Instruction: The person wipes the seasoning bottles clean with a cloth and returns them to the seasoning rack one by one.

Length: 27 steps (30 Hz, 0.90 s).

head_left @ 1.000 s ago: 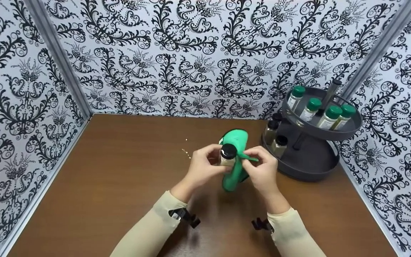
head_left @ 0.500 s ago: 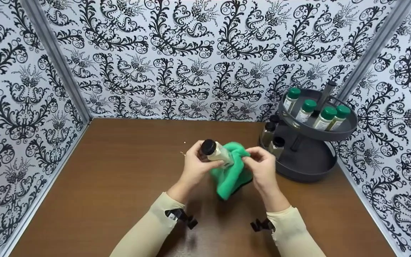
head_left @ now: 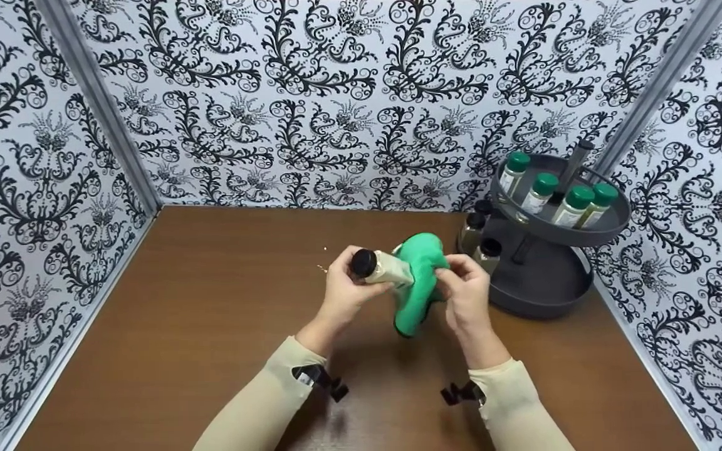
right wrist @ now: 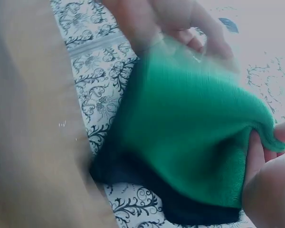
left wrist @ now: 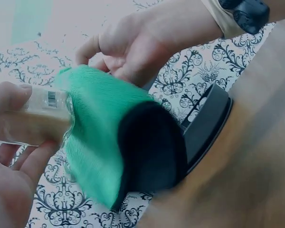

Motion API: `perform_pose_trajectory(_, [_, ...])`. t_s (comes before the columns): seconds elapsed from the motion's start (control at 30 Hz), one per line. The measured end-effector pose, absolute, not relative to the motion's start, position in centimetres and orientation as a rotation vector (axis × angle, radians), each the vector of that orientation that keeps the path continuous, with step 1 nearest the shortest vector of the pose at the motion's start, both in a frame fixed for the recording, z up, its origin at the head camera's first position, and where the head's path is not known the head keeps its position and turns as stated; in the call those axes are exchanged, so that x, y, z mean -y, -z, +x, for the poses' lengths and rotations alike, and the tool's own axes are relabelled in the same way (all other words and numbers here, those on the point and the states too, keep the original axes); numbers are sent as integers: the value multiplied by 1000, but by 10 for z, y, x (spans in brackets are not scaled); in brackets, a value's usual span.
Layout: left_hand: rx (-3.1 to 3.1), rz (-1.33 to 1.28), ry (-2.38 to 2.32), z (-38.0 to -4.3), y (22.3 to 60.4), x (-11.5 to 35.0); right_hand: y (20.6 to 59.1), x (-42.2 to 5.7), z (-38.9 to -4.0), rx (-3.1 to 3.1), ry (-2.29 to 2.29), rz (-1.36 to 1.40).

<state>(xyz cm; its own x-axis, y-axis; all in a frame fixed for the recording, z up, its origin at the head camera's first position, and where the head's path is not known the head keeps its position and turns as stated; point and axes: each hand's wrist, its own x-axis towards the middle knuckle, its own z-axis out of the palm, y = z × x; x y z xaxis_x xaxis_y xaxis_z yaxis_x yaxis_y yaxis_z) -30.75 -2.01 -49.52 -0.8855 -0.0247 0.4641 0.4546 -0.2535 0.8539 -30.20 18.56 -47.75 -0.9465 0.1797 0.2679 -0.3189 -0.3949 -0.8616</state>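
My left hand (head_left: pixel 346 283) grips a clear spice jar (head_left: pixel 391 268) with a black cap, tilted so the cap points left and its base points right. In the left wrist view the jar (left wrist: pixel 38 114) shows a barcode label and pale contents. A green cloth (head_left: pixel 422 275) with a dark edge lies against the jar's base end. My right hand (head_left: pixel 466 289) pinches the cloth between thumb and fingers; in the right wrist view the cloth (right wrist: pixel 190 114) hangs in folds from that pinch. Both hands are above the brown table (head_left: pixel 223 351).
A dark two-tier round rack (head_left: pixel 543 300) stands at the right rear. Several green-capped jars (head_left: pixel 544 188) are on its upper tier, and black-capped jars (head_left: pixel 487 254) on the lower. Pale crumbs (head_left: pixel 322 268) lie on the table left of the hands. Patterned walls enclose the back and sides.
The jar has gone from nearly upright to tilted, cap swung to the left. The cloth has shifted and refolded at its base end. Both hands keep their holds.
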Motion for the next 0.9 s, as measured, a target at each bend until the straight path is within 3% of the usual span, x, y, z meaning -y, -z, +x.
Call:
perform_pose_trajectory(0.27, [1637,-539,2281,-303,497,16,492,-184,-305,1790,-2516,188])
perform_pose_trajectory(0.53, [1690,-503,2165,-306,495,17,482,-187,-306,1523,-2557,187])
perform_pose_trajectory(0.9, [1655,-505,2233,-301,495,14,487,-189,-308,1704,-2623,199])
